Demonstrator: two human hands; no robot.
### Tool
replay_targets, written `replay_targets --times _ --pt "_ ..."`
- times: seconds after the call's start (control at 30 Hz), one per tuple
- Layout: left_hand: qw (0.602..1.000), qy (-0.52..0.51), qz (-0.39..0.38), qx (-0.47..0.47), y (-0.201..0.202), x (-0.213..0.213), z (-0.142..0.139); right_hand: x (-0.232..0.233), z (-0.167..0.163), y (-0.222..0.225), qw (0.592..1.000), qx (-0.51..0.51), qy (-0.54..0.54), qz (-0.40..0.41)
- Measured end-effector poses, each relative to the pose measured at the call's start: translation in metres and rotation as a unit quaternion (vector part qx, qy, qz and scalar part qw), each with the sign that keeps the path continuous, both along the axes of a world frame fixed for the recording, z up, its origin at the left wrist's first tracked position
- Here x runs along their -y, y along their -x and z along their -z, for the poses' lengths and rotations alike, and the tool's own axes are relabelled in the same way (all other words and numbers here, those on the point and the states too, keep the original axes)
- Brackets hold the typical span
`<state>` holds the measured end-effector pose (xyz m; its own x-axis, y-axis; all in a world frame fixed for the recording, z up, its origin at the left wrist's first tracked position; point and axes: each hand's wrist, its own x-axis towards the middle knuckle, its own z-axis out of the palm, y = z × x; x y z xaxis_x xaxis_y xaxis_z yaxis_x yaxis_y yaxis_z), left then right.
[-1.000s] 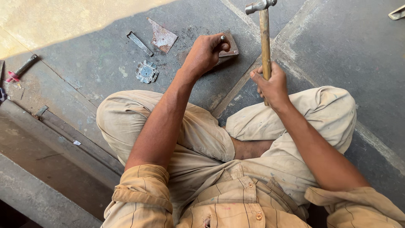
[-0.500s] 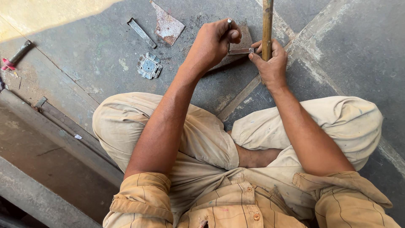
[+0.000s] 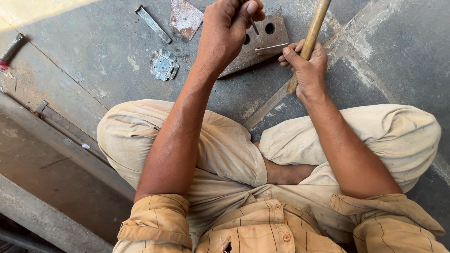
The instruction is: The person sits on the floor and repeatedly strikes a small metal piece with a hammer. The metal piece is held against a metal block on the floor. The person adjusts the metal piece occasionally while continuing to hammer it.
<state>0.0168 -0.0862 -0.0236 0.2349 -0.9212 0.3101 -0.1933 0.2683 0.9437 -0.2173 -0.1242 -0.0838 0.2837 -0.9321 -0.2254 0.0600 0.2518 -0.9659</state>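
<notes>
I sit cross-legged on a concrete floor. My left hand (image 3: 228, 29) pinches a thin metal pin (image 3: 253, 26) upright over a thick rusty steel plate (image 3: 272, 40) that has two round holes. My right hand (image 3: 304, 65) grips the wooden handle of a hammer (image 3: 311, 35); the hammer's head is out of the frame at the top. A thin metal strip (image 3: 271, 47) lies on the plate beside my right fingers.
On the floor to the left lie a small square metal fitting (image 3: 164, 64), a flat metal bar (image 3: 153, 23) and a rusty triangular sheet (image 3: 186, 18). A red-handled tool (image 3: 11, 48) lies at the far left. A step edge (image 3: 70, 140) runs along my left knee.
The view has moved closer and lower. The hammer's head has gone out of the frame. My left hand has shifted from resting on the plate to pinching the pin above it.
</notes>
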Motion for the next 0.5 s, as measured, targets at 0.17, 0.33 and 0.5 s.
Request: replay_targets --times 0.17,0.33,0.5 --pt "0.999 -0.009 0.039 0.017 0.007 -0.003 -0.003 -0.001 0.007 0.002 0.994 0.052 -0.094 0.034" --pt "0.996 -0.032 0.044 0.066 0.011 -0.003 -0.004 0.000 0.012 0.005 0.991 0.055 -0.111 0.042" --pt "0.995 -0.026 0.050 0.078 0.013 -0.003 -0.003 -0.001 0.013 0.004 0.991 0.035 -0.120 0.044"
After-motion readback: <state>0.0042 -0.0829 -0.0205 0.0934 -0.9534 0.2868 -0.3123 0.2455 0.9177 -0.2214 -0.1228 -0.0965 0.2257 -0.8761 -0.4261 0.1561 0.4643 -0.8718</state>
